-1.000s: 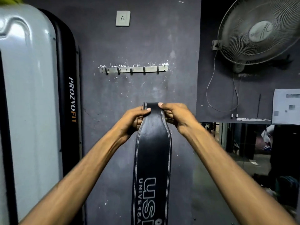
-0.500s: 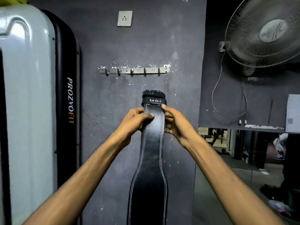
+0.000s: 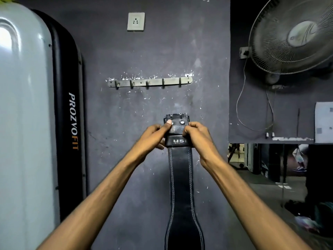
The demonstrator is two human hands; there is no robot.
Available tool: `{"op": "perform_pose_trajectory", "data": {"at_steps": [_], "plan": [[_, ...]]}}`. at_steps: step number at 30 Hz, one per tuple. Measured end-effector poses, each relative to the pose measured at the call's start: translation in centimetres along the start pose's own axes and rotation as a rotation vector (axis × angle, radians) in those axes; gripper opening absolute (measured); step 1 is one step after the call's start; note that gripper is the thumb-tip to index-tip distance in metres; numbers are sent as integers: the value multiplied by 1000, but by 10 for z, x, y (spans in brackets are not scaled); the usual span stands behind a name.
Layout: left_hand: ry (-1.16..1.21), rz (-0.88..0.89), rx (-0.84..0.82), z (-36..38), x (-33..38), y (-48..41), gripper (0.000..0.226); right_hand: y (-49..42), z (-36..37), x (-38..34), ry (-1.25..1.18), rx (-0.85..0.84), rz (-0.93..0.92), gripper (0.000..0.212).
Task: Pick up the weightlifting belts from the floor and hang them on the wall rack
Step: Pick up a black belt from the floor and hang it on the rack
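A black leather weightlifting belt (image 3: 181, 186) with white stitching hangs straight down in front of the dark wall. Both hands grip its top end by the buckle and the "USI" loop. My left hand (image 3: 153, 138) holds the left side, thumb pressed on a rivet. My right hand (image 3: 197, 136) clasps the right side. The metal wall rack (image 3: 155, 82) with several hooks is mounted above and slightly left of the belt's top. Nothing hangs on its hooks.
A tall grey and black "PROZVOFIT" machine (image 3: 66, 114) stands against the wall at left. A wall fan (image 3: 295, 33) with a dangling cord is at upper right. A socket (image 3: 136, 21) sits above the rack. A mirror (image 3: 270, 168) is at lower right.
My hands have worked up the belt from its wide part to the buckle end. The belt's top has risen closer to the rack.
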State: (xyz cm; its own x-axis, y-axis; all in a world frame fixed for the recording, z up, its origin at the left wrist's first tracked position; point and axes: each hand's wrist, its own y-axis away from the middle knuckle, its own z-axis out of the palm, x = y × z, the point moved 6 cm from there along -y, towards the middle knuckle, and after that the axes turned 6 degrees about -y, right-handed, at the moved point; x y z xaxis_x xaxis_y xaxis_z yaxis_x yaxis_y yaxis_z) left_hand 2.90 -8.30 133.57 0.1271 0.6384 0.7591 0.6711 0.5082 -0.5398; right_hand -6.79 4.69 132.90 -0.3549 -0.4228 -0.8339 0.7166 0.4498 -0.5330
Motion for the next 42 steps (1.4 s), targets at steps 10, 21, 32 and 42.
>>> {"op": "perform_pose_trajectory", "data": {"at_steps": [10,21,32,42], "plan": [[-328,180,264,6,2,-67,30,-59,2,26,47,175,-128,26],[-722,366,421,22,2,-142,39,-156,0,48,217,96,-342,27],[-647,625,651,21,26,-205,32,-231,14,8,445,128,-513,62],[-740,515,635,15,44,-277,31,-294,20,-11,534,151,-530,61]]}}
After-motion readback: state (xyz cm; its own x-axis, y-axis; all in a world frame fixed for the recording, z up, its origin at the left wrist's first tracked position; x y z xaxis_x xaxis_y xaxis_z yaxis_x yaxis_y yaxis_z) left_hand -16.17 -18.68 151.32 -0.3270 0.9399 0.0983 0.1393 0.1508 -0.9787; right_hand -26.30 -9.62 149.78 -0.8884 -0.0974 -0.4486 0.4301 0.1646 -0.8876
